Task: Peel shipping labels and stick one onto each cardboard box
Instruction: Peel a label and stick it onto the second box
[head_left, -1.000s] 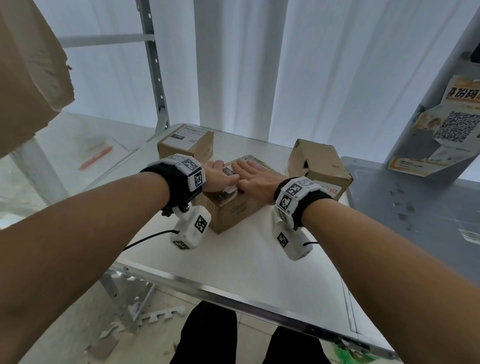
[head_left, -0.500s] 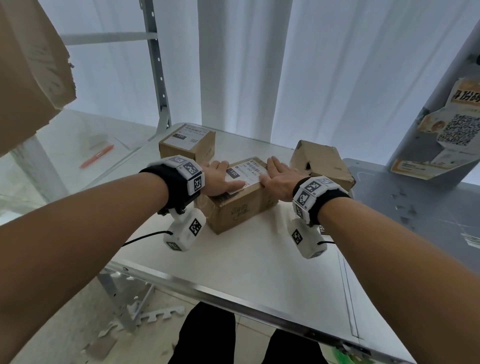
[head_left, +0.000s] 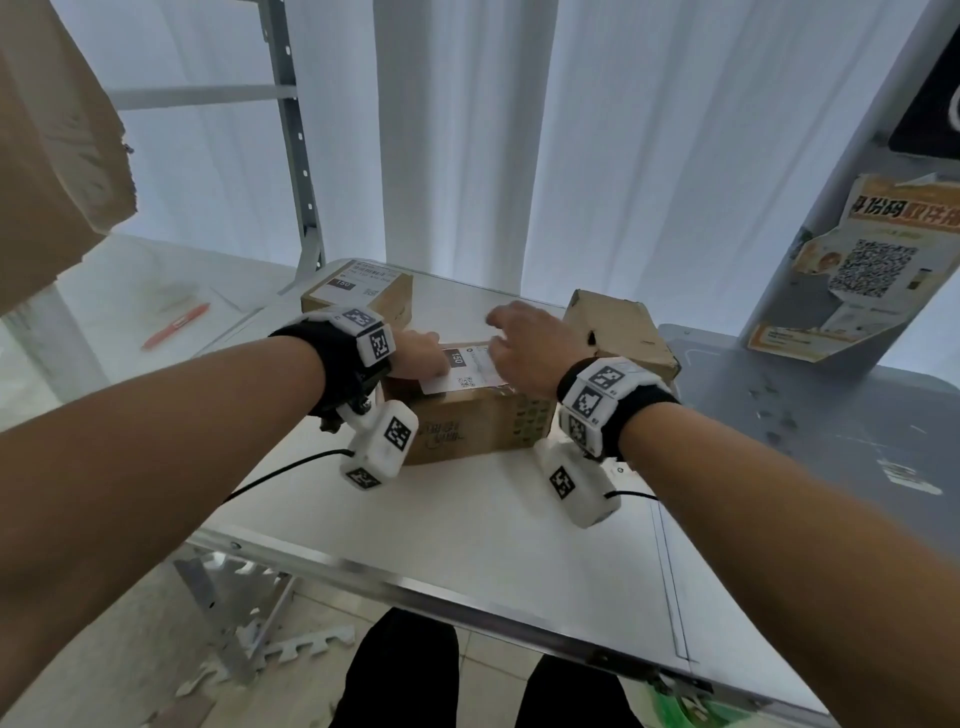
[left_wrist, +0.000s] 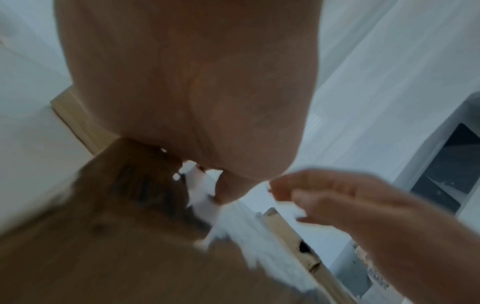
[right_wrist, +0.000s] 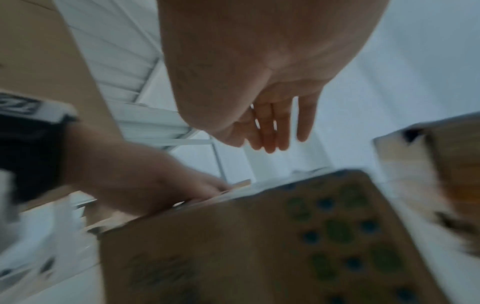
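A brown cardboard box (head_left: 478, 428) stands mid-table with a white shipping label (head_left: 470, 370) on its top. My left hand (head_left: 421, 358) rests flat on the box's left top edge, fingers touching the label. My right hand (head_left: 522, 338) hovers just above the box's right end, fingers straight and holding nothing. The right wrist view, blurred, shows those fingers (right_wrist: 270, 133) clear of the box (right_wrist: 259, 246) and the left hand (right_wrist: 161, 185) lying on top. A labelled box (head_left: 358, 291) stands behind on the left. Another box (head_left: 618, 327), with no label showing, stands on the right.
The white table (head_left: 467, 545) has a metal front edge near my legs. A grey table (head_left: 810, 415) adjoins on the right, below a pillar with a QR poster (head_left: 872, 265). A shelf upright (head_left: 296, 140) rises at the back left; a red pen (head_left: 176, 325) lies on the left surface.
My right hand swept right across the label on the middle box and has lifted off it. The left hand stayed on the box's left end.
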